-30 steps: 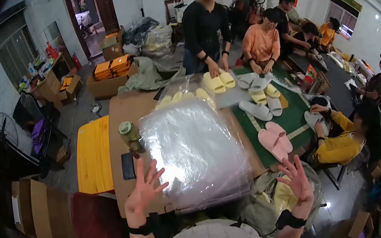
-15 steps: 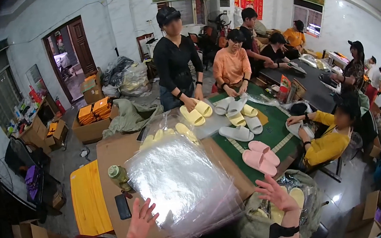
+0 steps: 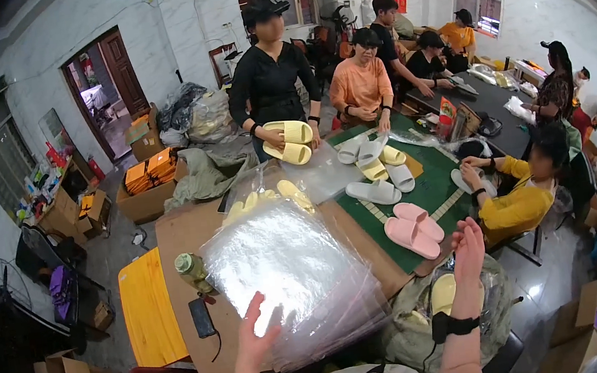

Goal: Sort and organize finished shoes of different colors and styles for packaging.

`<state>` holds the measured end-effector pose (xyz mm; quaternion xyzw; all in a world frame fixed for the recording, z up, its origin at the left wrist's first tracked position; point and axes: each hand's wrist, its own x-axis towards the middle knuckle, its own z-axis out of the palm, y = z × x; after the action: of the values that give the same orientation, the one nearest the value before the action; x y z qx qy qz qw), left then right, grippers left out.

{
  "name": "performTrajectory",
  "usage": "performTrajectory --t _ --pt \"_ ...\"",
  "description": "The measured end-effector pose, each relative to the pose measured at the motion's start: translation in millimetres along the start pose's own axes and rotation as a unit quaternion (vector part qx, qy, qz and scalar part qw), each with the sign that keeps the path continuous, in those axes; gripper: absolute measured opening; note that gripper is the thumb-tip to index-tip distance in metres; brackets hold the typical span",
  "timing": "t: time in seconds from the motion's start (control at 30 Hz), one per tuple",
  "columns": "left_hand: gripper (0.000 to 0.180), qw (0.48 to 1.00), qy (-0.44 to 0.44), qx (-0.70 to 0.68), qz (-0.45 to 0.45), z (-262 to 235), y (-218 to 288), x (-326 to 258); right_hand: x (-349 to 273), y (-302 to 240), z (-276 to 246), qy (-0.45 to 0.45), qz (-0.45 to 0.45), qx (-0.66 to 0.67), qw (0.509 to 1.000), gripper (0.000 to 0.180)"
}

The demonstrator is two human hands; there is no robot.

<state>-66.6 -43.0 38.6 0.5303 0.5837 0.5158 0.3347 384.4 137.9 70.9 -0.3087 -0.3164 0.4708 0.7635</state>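
My left hand (image 3: 254, 339) is raised over the near left edge of a stack of clear plastic bags (image 3: 289, 256), its fingers apart and holding nothing. To the right, my right hand (image 3: 466, 255) is held up with fingers stretched upward and nothing in it. Just left of it, a pair of pink slippers (image 3: 414, 230) lies on the green table mat (image 3: 441, 181). Below my right hand, a grey-green sack (image 3: 409, 338) holds pale yellow slippers (image 3: 445, 294), partly hidden by my forearm. Grey slippers (image 3: 375, 193) and yellow ones sit farther back on the mat.
A green bottle (image 3: 190, 270) and a black corded device (image 3: 201, 318) stand left of the bags. Across the table, a person in black (image 3: 273, 77) holds yellow slippers (image 3: 289, 142). Another person in yellow (image 3: 517, 210) sits at the right. A yellow board (image 3: 150, 308) flanks the table.
Both my hands have moved: the left rightward over the bags, the right up and to the right. Across the table, the person in black has lifted the yellow slippers off the table.
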Motion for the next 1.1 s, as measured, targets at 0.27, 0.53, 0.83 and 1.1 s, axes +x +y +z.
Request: performTrajectory --t 0.27,0.53,0.83,1.1 --pt "0.073 0.928 -0.031 0.357 0.100 34.8 -50.0 20.7 -71.3 88.6 34.0 -0.090 0.084 -0.280 0.952 0.023" --pt "0.067 0.893 0.010 0.420 0.163 51.7 -75.3 21.2 -151.0 143.7 51.1 -0.380 -0.073 -0.622 0.681 0.054" --pt "0.068 0.895 0.005 0.413 0.168 52.2 -87.0 15.8 -167.7 175.3 20.4 -0.369 -0.059 -0.604 0.703 0.059" --pt "0.066 0.895 0.010 0.421 0.147 48.3 -64.3 19.2 -161.9 178.1 26.8 -0.389 -0.100 -0.564 0.722 0.060"
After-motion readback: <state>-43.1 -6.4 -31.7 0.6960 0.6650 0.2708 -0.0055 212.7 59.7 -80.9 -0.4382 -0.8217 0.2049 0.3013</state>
